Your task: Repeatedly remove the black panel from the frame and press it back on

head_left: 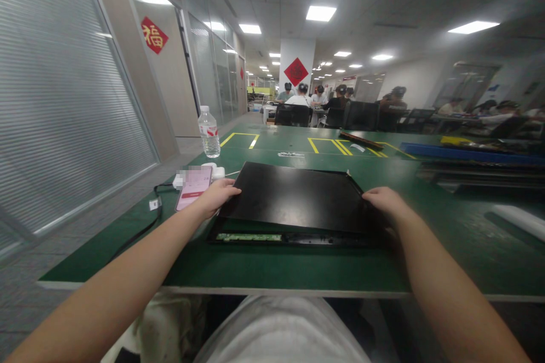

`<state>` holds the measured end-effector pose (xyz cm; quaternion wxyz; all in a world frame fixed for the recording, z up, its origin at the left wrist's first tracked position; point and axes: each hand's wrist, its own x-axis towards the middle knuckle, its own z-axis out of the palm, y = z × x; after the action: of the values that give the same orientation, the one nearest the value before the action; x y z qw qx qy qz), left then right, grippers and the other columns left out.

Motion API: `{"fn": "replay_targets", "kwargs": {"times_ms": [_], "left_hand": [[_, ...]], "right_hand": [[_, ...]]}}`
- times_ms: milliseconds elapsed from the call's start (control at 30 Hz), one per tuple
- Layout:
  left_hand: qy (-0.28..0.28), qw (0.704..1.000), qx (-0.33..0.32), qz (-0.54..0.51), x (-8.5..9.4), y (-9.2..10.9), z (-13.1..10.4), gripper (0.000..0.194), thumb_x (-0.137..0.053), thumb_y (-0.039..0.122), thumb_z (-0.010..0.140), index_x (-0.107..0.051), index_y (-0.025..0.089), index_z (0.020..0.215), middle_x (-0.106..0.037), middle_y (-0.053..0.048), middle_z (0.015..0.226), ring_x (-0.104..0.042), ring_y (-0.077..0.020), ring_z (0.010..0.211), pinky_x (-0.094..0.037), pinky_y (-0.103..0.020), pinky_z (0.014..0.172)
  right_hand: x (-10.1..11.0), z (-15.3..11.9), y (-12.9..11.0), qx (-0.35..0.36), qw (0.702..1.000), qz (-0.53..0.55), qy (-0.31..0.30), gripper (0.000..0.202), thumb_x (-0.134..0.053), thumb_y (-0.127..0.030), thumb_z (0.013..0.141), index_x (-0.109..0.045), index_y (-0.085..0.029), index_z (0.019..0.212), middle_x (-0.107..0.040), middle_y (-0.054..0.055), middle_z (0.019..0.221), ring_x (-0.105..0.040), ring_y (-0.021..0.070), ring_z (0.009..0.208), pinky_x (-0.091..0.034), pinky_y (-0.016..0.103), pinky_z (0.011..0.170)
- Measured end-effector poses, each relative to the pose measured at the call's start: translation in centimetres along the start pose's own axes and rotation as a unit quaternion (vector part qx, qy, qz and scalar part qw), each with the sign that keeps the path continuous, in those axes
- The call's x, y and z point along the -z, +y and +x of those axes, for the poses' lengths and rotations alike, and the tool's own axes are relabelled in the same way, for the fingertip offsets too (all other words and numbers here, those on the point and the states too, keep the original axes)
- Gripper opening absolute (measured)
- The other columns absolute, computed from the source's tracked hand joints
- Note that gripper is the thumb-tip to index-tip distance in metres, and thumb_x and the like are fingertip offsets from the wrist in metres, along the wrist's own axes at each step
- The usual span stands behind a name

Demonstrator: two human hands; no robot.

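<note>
A flat, glossy black screen panel (293,195) lies at a slight slant over a shallow black frame (332,238) on the green table. Along the frame's near side a narrow green circuit board (249,237) shows. At the panel's left edge my left hand (219,197) is closed, thumb on top and the other fingers mostly hidden. My right hand (385,202) pinches the panel's right edge, close to the frame's side; its lower fingers are out of sight. Most of the frame's inside is covered by the panel.
Left of the panel are a phone (195,188) with a lit screen, a white charger (218,172), a black cable (159,207) and a water bottle (208,133). Dark strips (481,173) and a white bar (522,221) lie right on the green table (272,272). People sit farther back.
</note>
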<state>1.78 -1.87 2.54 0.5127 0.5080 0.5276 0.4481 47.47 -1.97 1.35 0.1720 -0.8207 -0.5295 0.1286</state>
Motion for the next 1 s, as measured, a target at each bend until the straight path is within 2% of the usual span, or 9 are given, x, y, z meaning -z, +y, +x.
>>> {"fn": "replay_targets", "kwargs": {"times_ms": [167,333,433,533,633,833,1000], "left_hand": [[-0.009,1.000,0.008,-0.012,0.25,-0.38,0.38,0.031,-0.075,0.019,0.059,-0.072,0.014,0.090,-0.076,-0.005,0.074,-0.072,-0.0228,0.066,-0.056,-0.032,0.062],[0.022,0.999,0.029,-0.030,0.35,-0.68,0.73,0.049,-0.071,0.011,0.066,-0.068,0.014,0.115,-0.078,-0.005,0.080,-0.071,-0.0212,0.061,-0.057,-0.031,0.060],[0.013,0.999,0.038,-0.036,0.34,-0.67,0.70,0.053,-0.068,0.009,0.069,-0.065,0.014,0.122,-0.079,-0.006,0.083,-0.072,-0.0216,0.061,-0.058,-0.031,0.057],[0.032,0.998,0.043,-0.038,0.29,-0.60,0.60,0.057,-0.066,0.006,0.071,-0.062,0.013,0.127,-0.079,-0.007,0.086,-0.074,-0.0222,0.064,-0.058,-0.030,0.058],[0.048,0.997,0.049,-0.031,0.13,-0.45,0.47,0.057,-0.067,0.005,0.070,-0.063,0.013,0.126,-0.079,-0.007,0.085,-0.074,-0.0225,0.064,-0.059,-0.030,0.057],[-0.001,0.998,0.048,-0.044,-0.22,-0.06,0.07,0.037,-0.065,0.006,0.068,-0.072,0.013,0.104,-0.078,-0.007,0.075,-0.075,-0.0240,0.066,-0.059,-0.030,0.057],[0.009,0.999,0.024,-0.022,-0.07,-0.10,-0.10,0.033,-0.069,0.010,0.066,-0.073,0.014,0.099,-0.078,-0.006,0.074,-0.072,-0.0214,0.060,-0.057,-0.029,0.055]], "right_hand": [[-0.14,-0.11,-0.18,0.005,1.000,0.008,-0.005,0.019,-0.066,-0.025,0.079,-0.082,-0.018,0.086,-0.077,0.009,0.092,-0.071,0.0242,0.086,-0.050,0.028,0.073],[-0.22,-0.02,-0.13,0.015,1.000,0.021,-0.010,0.019,-0.065,-0.024,0.079,-0.081,-0.017,0.085,-0.077,0.010,0.092,-0.071,0.0240,0.086,-0.051,0.028,0.074],[-0.31,0.19,0.03,0.015,0.999,0.029,-0.017,0.021,-0.063,-0.024,0.081,-0.081,-0.016,0.088,-0.077,0.010,0.094,-0.071,0.0241,0.087,-0.050,0.029,0.076],[-0.36,0.30,0.11,0.017,0.999,0.030,-0.020,0.022,-0.062,-0.024,0.083,-0.081,-0.016,0.088,-0.077,0.010,0.095,-0.071,0.0236,0.087,-0.050,0.028,0.076],[-0.38,0.31,0.12,0.023,0.999,0.028,-0.016,0.021,-0.062,-0.024,0.083,-0.081,-0.016,0.086,-0.077,0.011,0.093,-0.071,0.0232,0.086,-0.050,0.027,0.075],[-0.25,0.14,-0.05,0.016,0.999,0.023,-0.019,0.023,-0.062,-0.025,0.083,-0.081,-0.015,0.090,-0.077,0.011,0.097,-0.071,0.0240,0.088,-0.050,0.028,0.075],[-0.24,-0.08,-0.13,0.006,0.999,0.050,-0.018,0.022,-0.062,-0.024,0.082,-0.081,-0.015,0.089,-0.076,0.011,0.096,-0.071,0.0234,0.086,-0.051,0.028,0.076]]}}
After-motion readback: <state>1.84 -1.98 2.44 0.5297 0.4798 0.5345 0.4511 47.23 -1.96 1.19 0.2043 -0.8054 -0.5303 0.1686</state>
